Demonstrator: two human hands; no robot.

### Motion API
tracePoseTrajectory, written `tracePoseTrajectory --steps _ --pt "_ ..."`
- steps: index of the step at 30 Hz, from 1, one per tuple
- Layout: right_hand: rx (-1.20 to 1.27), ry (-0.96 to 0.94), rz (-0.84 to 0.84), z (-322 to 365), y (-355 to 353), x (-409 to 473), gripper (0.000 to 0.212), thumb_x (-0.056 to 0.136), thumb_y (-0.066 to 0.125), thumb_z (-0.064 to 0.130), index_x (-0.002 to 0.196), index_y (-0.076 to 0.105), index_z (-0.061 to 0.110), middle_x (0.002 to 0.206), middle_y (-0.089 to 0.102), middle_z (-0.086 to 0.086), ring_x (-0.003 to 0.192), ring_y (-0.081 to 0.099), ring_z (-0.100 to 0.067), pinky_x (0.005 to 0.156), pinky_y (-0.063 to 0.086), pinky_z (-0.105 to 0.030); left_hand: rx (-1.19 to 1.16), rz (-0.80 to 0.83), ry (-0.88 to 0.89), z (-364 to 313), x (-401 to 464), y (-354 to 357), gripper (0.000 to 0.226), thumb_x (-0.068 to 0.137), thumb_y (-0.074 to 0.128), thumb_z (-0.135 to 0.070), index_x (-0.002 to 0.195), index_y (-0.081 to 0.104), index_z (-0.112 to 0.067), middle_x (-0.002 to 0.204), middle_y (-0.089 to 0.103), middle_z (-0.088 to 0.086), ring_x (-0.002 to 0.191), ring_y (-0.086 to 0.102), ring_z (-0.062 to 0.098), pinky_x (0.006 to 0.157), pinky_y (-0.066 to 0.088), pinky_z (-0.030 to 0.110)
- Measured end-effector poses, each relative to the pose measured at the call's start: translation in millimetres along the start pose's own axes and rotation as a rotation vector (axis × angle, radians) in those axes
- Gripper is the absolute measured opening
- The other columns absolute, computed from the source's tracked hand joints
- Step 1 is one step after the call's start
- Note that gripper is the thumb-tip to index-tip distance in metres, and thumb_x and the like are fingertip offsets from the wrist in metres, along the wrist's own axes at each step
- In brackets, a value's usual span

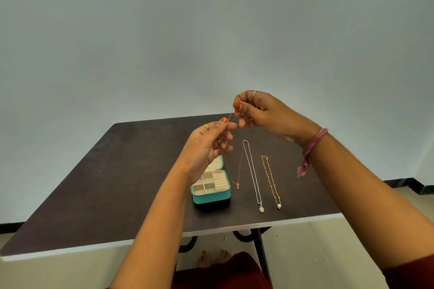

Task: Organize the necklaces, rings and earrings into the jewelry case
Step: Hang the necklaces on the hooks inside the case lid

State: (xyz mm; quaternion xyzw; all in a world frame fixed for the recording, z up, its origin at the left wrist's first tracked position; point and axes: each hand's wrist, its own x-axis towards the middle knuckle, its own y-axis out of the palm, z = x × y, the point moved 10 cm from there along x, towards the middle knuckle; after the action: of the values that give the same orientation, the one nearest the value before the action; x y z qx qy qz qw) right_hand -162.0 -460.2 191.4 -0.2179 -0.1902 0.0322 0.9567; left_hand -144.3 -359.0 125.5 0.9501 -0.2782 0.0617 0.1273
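A thin rose-gold necklace (237, 186) hangs in the air over the table, its small pendant dangling just right of the case. My left hand (209, 145) pinches one end of its chain and my right hand (260, 110) pinches the other end by the clasp, both raised above the table. The teal jewelry case (211, 197) stands open on the dark table (117, 171), its cream compartments and ring rolls showing, its lid partly hidden behind my left hand. A silver necklace (252, 173) with a round pendant and a gold beaded necklace (271, 180) lie stretched out to the right.
The table's near edge runs across the lower view, with its black metal legs (260, 253) and my feet beneath. A plain pale wall stands behind the table. A pink thread band (310, 148) hangs from my right wrist.
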Motion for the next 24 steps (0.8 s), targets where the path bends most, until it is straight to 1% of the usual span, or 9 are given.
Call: tracePoseTrajectory --steps 3,6,9,13,16,18,20,22,24 --pt "0.054 0.021 -0.029 -0.7 -3.3 -2.7 0.014 0.1 0.044 0.016 0.092 0.056 0.018 0.08 0.058 0.004 0.064 0.057 -0.005 0.071 0.047 -0.03 -0.015 0.0 0.015 -9.1 -4.6 -2.0 0.023 0.096 0.05 -0.018 0.097 0.07 -0.007 0.066 0.051 -0.004 0.063 0.045 0.006 0.061 0.048 0.021" --pt "0.152 0.037 -0.021 -0.7 2.1 -6.2 0.013 0.1 0.044 0.016 0.094 0.056 0.017 0.085 0.059 0.0 0.061 0.055 -0.003 0.077 0.05 -0.032 -0.046 0.006 0.04 -20.2 -7.7 -2.6 0.022 0.096 0.05 -0.016 0.098 0.07 -0.008 0.066 0.046 -0.003 0.06 0.041 0.006 0.058 0.044 0.02" --pt "0.203 0.041 -0.001 1.5 10.3 -7.9 0.011 0.099 0.045 0.017 0.096 0.056 0.016 0.095 0.059 -0.008 0.063 0.056 -0.003 0.075 0.052 -0.027 -0.033 0.029 0.057 -27.3 -8.8 -1.0 0.022 0.095 0.052 -0.016 0.105 0.069 -0.006 0.067 0.044 -0.003 0.061 0.04 0.006 0.058 0.044 0.02" --pt "0.247 0.029 -0.003 9.9 14.8 -8.8 0.01 0.099 0.046 0.018 0.098 0.056 0.013 0.087 0.064 -0.001 0.066 0.057 -0.004 0.072 0.053 -0.023 0.017 0.017 0.069 -32.1 -9.8 -3.0 0.02 0.094 0.054 -0.018 0.101 0.07 -0.008 0.064 0.045 -0.005 0.061 0.04 0.006 0.059 0.044 0.02" --pt "0.25 0.022 -0.01 13.8 14.6 -8.4 0.011 0.099 0.047 0.019 0.099 0.056 0.013 0.089 0.065 -0.003 0.067 0.057 -0.005 0.074 0.054 -0.024 0.036 -0.002 0.069 -35.2 -10.6 -5.5 0.019 0.094 0.055 -0.019 0.094 0.072 -0.011 0.064 0.045 -0.004 0.061 0.041 0.006 0.06 0.042 0.022" --pt "0.251 0.026 -0.026 13.4 13.6 -8.3 0.01 0.098 0.048 0.02 0.099 0.056 0.014 0.092 0.063 -0.006 0.066 0.057 -0.004 0.075 0.054 -0.026 0.04 -0.018 0.08 -38.8 -10.5 -7.4 0.021 0.095 0.054 -0.02 0.095 0.072 -0.011 0.064 0.044 -0.003 0.061 0.041 0.006 0.06 0.043 0.022" --pt "0.236 0.029 -0.049 11.8 12.5 -9.1 0.01 0.097 0.049 0.02 0.099 0.057 0.015 0.086 0.062 -0.001 0.064 0.057 -0.003 0.076 0.054 -0.027 0.032 -0.039 0.095 -43.5 -10.0 -9.4 0.021 0.096 0.053 -0.021 0.095 0.072 -0.011 0.064 0.044 -0.003 0.061 0.041 0.006 0.06 0.043 0.022" --pt "0.219 0.028 -0.063 9.8 12.8 -10.4 0.01 0.097 0.051 0.019 0.098 0.059 0.015 0.081 0.062 0.002 0.064 0.055 -0.003 0.073 0.053 -0.026 0.013 -0.055 0.112 -48.5 -8.7 -9.7 0.022 0.097 0.052 -0.022 0.093 0.071 -0.012 0.063 0.045 -0.004 0.06 0.042 0.006 0.059 0.044 0.02" --pt "0.225 0.026 -0.075 7.7 13.8 -12.9 0.01 0.096 0.052 0.02 0.099 0.06 0.015 0.079 0.062 0.004 0.063 0.054 -0.003 0.069 0.051 -0.022 0.0 -0.06 0.13 -53.1 -7.7 -7.6 0.022 0.097 0.052 -0.023 0.092 0.07 -0.012 0.063 0.047 -0.004 0.059 0.043 0.006 0.058 0.045 0.019"
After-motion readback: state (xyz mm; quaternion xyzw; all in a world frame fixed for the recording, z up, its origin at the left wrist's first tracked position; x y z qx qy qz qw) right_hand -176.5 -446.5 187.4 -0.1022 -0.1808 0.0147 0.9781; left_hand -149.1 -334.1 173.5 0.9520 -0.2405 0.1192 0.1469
